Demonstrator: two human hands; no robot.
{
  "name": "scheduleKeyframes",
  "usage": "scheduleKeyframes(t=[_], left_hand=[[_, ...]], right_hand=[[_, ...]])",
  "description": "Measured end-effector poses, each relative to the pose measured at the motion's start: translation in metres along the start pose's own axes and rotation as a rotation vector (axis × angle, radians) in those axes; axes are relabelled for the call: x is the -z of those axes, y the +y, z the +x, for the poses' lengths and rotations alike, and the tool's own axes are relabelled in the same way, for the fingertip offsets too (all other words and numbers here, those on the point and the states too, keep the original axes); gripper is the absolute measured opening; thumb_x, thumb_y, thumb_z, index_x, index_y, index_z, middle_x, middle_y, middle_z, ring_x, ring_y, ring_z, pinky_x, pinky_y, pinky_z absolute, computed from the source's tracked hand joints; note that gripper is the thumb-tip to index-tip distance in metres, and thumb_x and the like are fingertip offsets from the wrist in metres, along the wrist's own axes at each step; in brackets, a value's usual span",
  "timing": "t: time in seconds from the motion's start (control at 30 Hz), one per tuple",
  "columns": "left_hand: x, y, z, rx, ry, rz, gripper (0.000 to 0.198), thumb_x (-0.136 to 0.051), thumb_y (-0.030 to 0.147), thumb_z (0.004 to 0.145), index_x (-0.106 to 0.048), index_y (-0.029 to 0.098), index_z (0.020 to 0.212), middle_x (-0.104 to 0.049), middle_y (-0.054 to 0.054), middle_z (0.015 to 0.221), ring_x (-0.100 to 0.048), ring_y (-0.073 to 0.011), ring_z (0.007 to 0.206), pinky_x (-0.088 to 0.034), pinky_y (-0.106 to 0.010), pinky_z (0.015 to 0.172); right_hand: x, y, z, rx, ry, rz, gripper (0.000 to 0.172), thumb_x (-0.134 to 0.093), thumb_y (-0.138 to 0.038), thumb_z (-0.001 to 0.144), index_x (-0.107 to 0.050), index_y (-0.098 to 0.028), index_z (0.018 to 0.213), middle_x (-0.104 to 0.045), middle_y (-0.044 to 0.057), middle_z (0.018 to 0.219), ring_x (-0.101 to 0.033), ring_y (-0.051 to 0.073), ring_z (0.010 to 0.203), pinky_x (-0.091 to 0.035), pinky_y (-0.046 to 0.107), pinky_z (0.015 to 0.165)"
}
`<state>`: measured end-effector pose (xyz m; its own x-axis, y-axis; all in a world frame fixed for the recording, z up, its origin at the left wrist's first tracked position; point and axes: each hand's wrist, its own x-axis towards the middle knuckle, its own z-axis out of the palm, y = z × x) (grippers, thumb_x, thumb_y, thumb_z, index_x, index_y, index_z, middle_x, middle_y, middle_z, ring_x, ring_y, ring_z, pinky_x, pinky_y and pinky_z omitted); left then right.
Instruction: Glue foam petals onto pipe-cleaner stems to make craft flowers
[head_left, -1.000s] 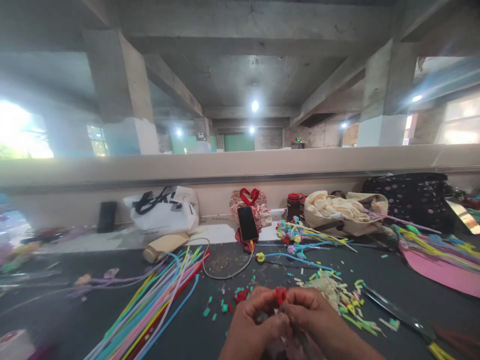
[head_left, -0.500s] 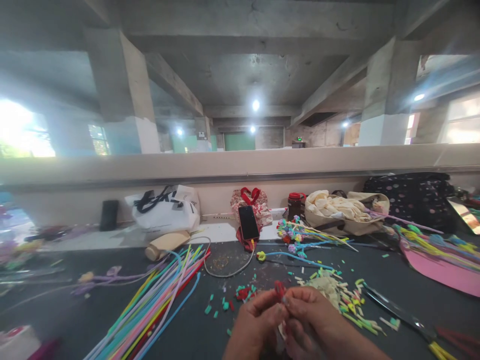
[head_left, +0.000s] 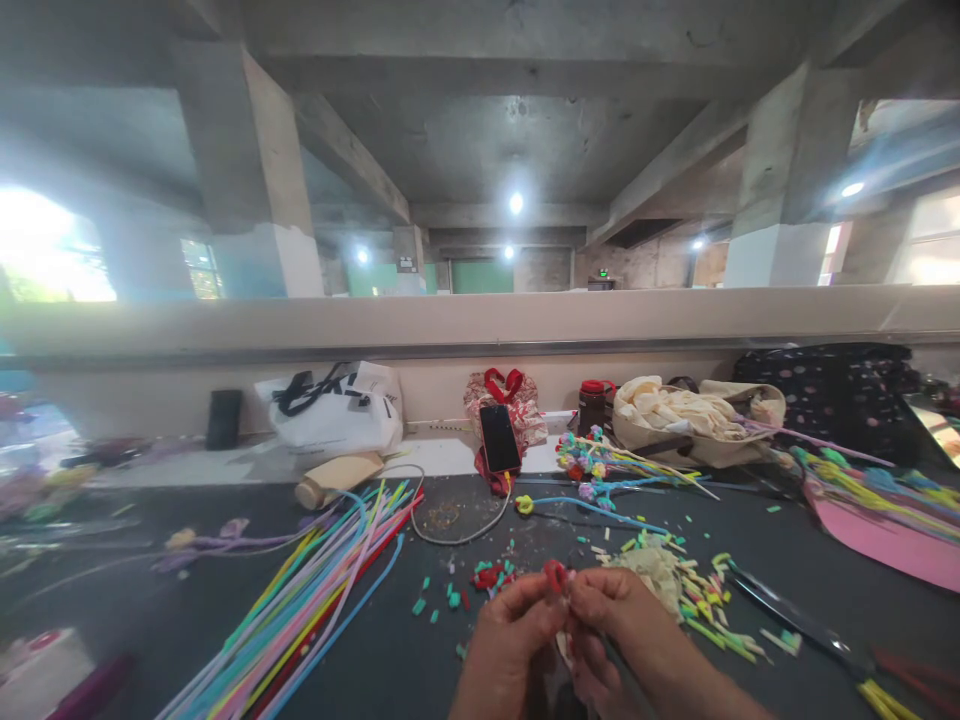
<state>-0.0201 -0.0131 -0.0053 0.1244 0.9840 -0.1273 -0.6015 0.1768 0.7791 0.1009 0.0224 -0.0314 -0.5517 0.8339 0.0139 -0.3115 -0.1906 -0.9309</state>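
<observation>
Nearer than the phone point(head_left: 499, 438) and slightly to its right, both hands are raised above the table point(head_left: 416, 660). The left hand point(head_left: 510, 640) pinches a small red loop point(head_left: 555, 574) between thumb and forefinger; the right hand point(head_left: 637, 615) presses gathered fingertips against the loop's right side. The fingers hide its lower end. Judged by appearance, the loop is light, soft and pliable, with little tendency to slip; excess pressure may flatten it. Grip low, at the base, leaving the curve free. Nearer and left of the phone lie coloured stems point(head_left: 300, 610); nearer and right, cut pieces point(head_left: 706, 598) and apparent scissors point(head_left: 787, 612).
</observation>
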Motion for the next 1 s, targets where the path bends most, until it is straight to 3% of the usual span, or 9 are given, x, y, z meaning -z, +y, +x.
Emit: scheduleKeyframes(t=[0.3, 0.5, 0.67, 0.77, 0.87, 1.0], left_hand=[[0.004, 0.007, 0.007, -0.087, 0.097, -0.02, 0.029, -0.072, 0.035, 0.05, -0.058, 0.015, 0.064, -0.05, 0.005, 0.042, -0.041, -0.0063, 0.032, -0.032, -0.018, 0.036], [0.007, 0.013, 0.004, -0.088, 0.042, -0.052, 0.027, -0.072, 0.032, 0.052, -0.055, 0.014, 0.062, -0.05, 0.004, 0.047, -0.041, -0.0044, 0.035, -0.03, -0.016, 0.038], [0.009, 0.016, 0.003, -0.036, 0.041, -0.023, 0.028, -0.074, 0.031, 0.047, -0.058, 0.014, 0.063, -0.053, 0.003, 0.047, -0.043, -0.0056, 0.036, -0.027, -0.017, 0.038], [0.011, 0.023, 0.003, -0.102, 0.059, 0.031, 0.028, -0.074, 0.033, 0.047, -0.058, 0.014, 0.06, -0.054, 0.003, 0.046, -0.041, -0.0053, 0.036, -0.026, -0.018, 0.04], [0.018, 0.032, 0.004, -0.195, 0.121, 0.13, 0.027, -0.073, 0.034, 0.048, -0.058, 0.013, 0.058, -0.056, 0.002, 0.048, -0.041, -0.0051, 0.038, -0.027, -0.018, 0.041], [0.026, 0.046, 0.001, -0.181, 0.145, 0.17, 0.026, -0.072, 0.032, 0.051, -0.057, 0.013, 0.06, -0.056, 0.002, 0.049, -0.043, -0.006, 0.04, -0.028, -0.017, 0.042]], right_hand=[[-0.012, -0.003, 0.0, -0.065, -0.068, -0.128, 0.029, -0.059, -0.039, 0.07, -0.052, -0.012, 0.062, -0.051, -0.005, 0.044, -0.042, 0.002, 0.031, -0.031, 0.012, 0.033], [-0.017, -0.012, 0.004, -0.153, -0.107, -0.023, 0.032, -0.063, -0.042, 0.063, -0.053, -0.011, 0.063, -0.053, -0.003, 0.042, -0.042, 0.004, 0.028, -0.026, 0.013, 0.029], [-0.019, -0.015, 0.003, -0.168, -0.185, -0.088, 0.036, -0.062, -0.045, 0.064, -0.055, -0.01, 0.06, -0.053, -0.002, 0.043, -0.04, 0.003, 0.03, -0.027, 0.014, 0.033], [-0.025, -0.02, 0.005, -0.138, -0.147, -0.195, 0.037, -0.061, -0.046, 0.064, -0.055, -0.011, 0.057, -0.05, -0.003, 0.041, -0.042, 0.004, 0.033, -0.027, 0.015, 0.035], [-0.029, -0.036, 0.01, -0.028, -0.055, -0.46, 0.028, -0.062, -0.037, 0.066, -0.059, -0.011, 0.057, -0.052, -0.003, 0.045, -0.045, 0.006, 0.04, -0.028, 0.015, 0.038], [-0.028, -0.063, 0.019, 0.056, 0.064, -0.598, 0.024, -0.061, -0.036, 0.065, -0.063, -0.012, 0.065, -0.057, -0.001, 0.051, -0.048, 0.008, 0.04, -0.03, 0.016, 0.037]])
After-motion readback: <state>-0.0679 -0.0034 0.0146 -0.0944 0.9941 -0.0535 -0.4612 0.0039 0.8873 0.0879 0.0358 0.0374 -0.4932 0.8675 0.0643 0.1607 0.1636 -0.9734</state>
